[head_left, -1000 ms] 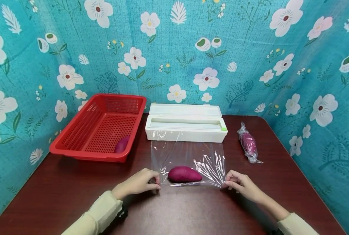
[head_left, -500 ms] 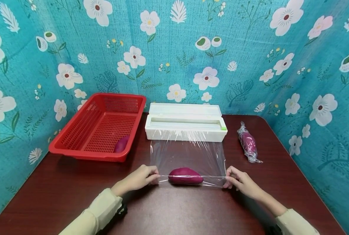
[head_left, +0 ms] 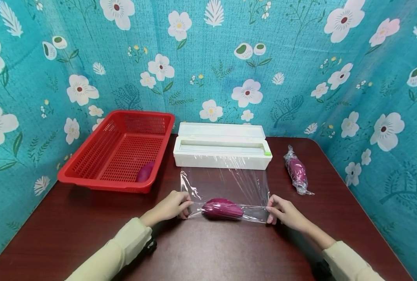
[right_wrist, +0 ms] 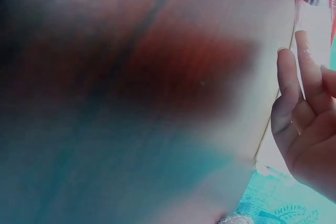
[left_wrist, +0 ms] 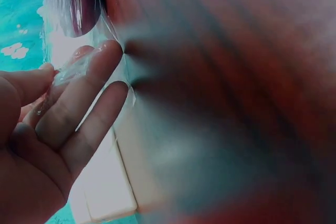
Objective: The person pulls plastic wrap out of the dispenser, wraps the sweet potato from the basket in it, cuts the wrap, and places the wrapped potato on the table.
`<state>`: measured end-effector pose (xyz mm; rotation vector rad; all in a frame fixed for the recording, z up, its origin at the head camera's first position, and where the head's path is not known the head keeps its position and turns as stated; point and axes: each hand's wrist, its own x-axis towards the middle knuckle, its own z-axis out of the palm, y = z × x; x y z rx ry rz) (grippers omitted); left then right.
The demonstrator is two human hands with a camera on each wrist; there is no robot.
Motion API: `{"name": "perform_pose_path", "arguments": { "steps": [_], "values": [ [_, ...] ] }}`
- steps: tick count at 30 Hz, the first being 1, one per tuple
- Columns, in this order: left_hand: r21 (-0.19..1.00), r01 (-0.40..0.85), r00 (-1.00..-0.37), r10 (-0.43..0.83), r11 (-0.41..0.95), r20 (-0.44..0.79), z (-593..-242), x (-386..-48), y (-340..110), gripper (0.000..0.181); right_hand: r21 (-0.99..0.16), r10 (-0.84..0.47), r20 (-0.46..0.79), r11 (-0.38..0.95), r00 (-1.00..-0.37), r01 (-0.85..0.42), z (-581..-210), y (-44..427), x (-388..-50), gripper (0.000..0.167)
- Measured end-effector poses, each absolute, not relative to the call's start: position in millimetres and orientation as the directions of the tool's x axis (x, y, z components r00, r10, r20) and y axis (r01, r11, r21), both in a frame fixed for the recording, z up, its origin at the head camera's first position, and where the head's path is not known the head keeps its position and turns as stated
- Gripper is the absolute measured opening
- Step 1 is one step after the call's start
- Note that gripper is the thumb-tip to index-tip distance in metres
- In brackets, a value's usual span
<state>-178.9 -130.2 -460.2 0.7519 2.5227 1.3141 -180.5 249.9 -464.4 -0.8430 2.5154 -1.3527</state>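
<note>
A purple sweet potato [head_left: 222, 208] lies on the table beneath the front end of a clear sheet of plastic wrap [head_left: 226, 181]. The sheet runs from a white wrap dispenser box [head_left: 222, 161], whose lid stands up. Left of the sweet potato, my left hand [head_left: 173, 206] pinches one front corner of the wrap between thumb and fingers; the film bunches there in the left wrist view. On the other side my right hand [head_left: 286, 212] pinches the opposite corner. The front edge of the film is folded back over the sweet potato.
At the back left stands a red plastic basket [head_left: 106, 184] with a purple sweet potato [head_left: 145, 172] inside. A sweet potato wrapped in film [head_left: 296, 171] lies at the right. A floral curtain [head_left: 194, 58] hangs behind the dark red table [head_left: 208, 253].
Both hands have lifted the wrap's front edge and carried it back over the sweet potato, which lay uncovered on the film. The box and basket stay put.
</note>
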Motion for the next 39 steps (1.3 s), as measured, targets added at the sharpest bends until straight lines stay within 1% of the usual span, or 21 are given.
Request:
{"name": "perform_pose_path", "arguments": {
  "steps": [4,8,12,16,19,24,26,29,33,36,39],
  "values": [
    [0.773,0.376,-0.856,0.511,0.511,0.079,-459.5,-184.6,-126.7,0.01,-0.835,-0.556,0.107,0.4,-0.824,-0.378,-463.2,244.7,-184.0,0.006],
    [0.741,0.407,-0.855,0.509,0.535,0.103,-460.7,-189.5,-123.5,0.009,-0.85,-0.587,0.12,0.356,-0.801,-0.389,-469.0,244.3,-190.8,0.003],
    [0.711,0.405,-0.869,0.484,0.575,0.103,-461.5,-191.8,-121.0,0.008,-0.831,-0.631,0.14,0.344,-0.763,-0.437,-463.7,240.2,-191.8,0.009],
    [0.67,0.387,-0.892,0.441,0.633,0.099,-461.1,-194.4,-117.6,0.009,-0.816,-0.652,0.107,0.374,-0.75,-0.441,-448.7,231.8,-187.5,0.013],
    [0.584,0.398,-0.903,0.416,0.708,0.112,-461.6,-197.1,-114.0,0.009,-0.808,-0.652,0.077,0.403,-0.754,-0.431,-443.8,227.4,-186.1,0.016],
    [0.4,0.401,-0.914,0.387,0.824,0.119,-463.2,-200.9,-108.2,0.01,-0.773,-0.651,0.09,0.432,-0.753,-0.465,-457.1,226.7,-192.5,0.017],
    [0.364,0.401,-0.915,0.387,0.841,0.115,-463.5,-201.5,-106.2,0.01,-0.754,-0.652,0.094,0.447,-0.753,-0.481,-463.2,227.0,-196.2,0.016],
    [0.355,0.408,-0.912,0.397,0.841,0.107,-463.0,-201.3,-103.9,0.011,-0.739,-0.66,0.103,0.45,-0.745,-0.501,-468.0,225.2,-200.2,0.013],
    [0.347,0.465,-0.884,0.447,0.814,0.136,-462.4,-201.5,-101.4,0.017,-0.738,-0.677,0.131,0.422,-0.724,-0.527,-471.0,220.8,-203.5,0.012],
    [0.332,0.546,-0.838,0.506,0.769,0.206,-462.7,-202.7,-99.8,0.014,-0.722,-0.688,0.143,0.419,-0.712,-0.551,-471.5,217.3,-204.9,0.01],
    [0.307,0.617,-0.786,0.551,0.724,0.279,-463.7,-203.7,-98.8,0.017,-0.691,-0.697,0.145,0.437,-0.702,-0.576,-471.5,214.3,-205.5,0.011]
  ]
}}
